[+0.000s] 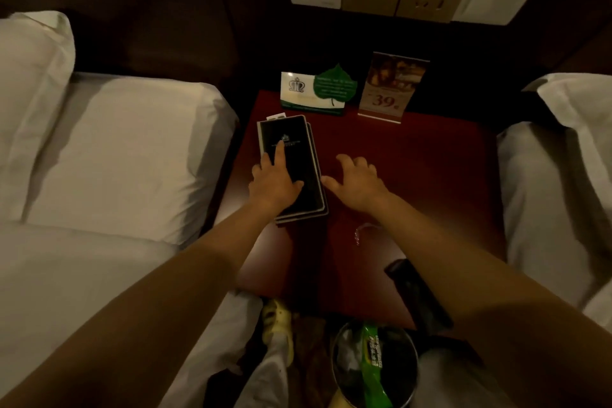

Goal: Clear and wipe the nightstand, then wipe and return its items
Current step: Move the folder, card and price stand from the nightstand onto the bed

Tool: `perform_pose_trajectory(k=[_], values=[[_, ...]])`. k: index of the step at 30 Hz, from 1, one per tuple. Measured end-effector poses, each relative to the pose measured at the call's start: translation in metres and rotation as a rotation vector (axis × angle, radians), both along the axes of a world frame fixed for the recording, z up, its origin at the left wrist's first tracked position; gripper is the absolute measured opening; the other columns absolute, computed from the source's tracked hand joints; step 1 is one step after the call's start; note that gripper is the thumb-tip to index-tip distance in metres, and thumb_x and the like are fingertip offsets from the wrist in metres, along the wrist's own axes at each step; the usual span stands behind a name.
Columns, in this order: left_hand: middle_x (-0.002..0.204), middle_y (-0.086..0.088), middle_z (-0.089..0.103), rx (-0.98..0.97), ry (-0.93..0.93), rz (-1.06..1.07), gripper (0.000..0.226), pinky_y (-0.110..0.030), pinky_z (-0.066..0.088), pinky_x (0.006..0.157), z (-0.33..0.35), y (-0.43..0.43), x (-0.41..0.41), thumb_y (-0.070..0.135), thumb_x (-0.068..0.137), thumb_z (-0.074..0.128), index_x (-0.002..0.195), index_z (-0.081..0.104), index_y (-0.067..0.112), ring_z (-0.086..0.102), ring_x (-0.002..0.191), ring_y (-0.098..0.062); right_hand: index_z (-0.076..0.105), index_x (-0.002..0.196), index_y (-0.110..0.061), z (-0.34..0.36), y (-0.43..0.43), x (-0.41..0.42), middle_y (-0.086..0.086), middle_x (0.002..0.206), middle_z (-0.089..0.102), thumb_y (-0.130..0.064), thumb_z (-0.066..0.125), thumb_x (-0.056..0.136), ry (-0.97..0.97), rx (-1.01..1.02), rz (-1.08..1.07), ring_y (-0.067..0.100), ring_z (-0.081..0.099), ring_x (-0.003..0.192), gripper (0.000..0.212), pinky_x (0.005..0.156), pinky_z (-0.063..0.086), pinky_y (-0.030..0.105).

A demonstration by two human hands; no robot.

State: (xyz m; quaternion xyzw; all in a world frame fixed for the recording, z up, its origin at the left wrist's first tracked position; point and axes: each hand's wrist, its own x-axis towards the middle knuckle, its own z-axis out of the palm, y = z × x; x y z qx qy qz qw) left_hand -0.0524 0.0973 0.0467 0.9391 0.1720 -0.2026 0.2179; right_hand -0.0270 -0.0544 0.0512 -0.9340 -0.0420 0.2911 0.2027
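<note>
Dim hotel room, red-brown nightstand (pixel 414 175) between two white beds, left hand (pixel 273 180) flat on stacked black folders (pixel 291 162) at its left edge — fingers spread, right hand (pixel 356 180) open just beside, palm down — gripping nothing, leaf-shaped card (pixel 335 84) and price sign (pixel 390 88) upright at back.

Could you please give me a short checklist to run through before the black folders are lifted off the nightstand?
1. Left hand flat on the black folders: ok.
2. Right hand free and beside the stack: ok.
3. Stack squared: not ok, lower folders stick out.
4. Leaf card and price sign clear of the stack: ok.
5. Small card behind the stack, loose or tucked under: cannot tell.
</note>
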Motion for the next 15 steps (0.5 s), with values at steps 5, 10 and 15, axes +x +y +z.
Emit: perform_pose_trajectory(k=[5,10,15], values=[[0.148,-0.023,0.028,-0.137,0.043,0.099,0.094,-0.045,0.032,0.11,-0.018,0.023,0.025,0.03,0.087,0.062,0.151,-0.006,0.018,0.033,0.134,-0.038,0.02,0.147,-0.021,-0.021,0.039,0.029,0.019,0.147,0.028,-0.049,0.042,0.094,0.125,0.091,-0.081,0.039,0.028,0.134,0.064,0.104,0.036,0.048],[0.141,-0.022,0.04,-0.328,0.047,0.205,0.096,-0.048,0.04,0.106,-0.037,0.035,0.035,0.024,0.086,0.063,0.151,-0.008,0.017,0.043,0.129,-0.036,0.026,0.144,-0.012,-0.041,0.069,0.053,0.021,0.144,0.03,-0.05,0.045,0.092,0.185,0.129,-0.258,0.04,0.036,0.13,0.067,0.105,0.039,0.048],[0.142,-0.018,0.043,-0.405,0.001,0.245,0.094,-0.047,0.041,0.106,-0.05,0.041,0.039,0.023,0.086,0.063,0.151,-0.004,0.017,0.043,0.13,-0.033,0.032,0.136,-0.008,-0.05,0.086,0.061,0.021,0.139,0.032,-0.05,0.051,0.088,0.111,0.095,-0.349,0.041,0.034,0.128,0.067,0.098,0.039,0.046]])
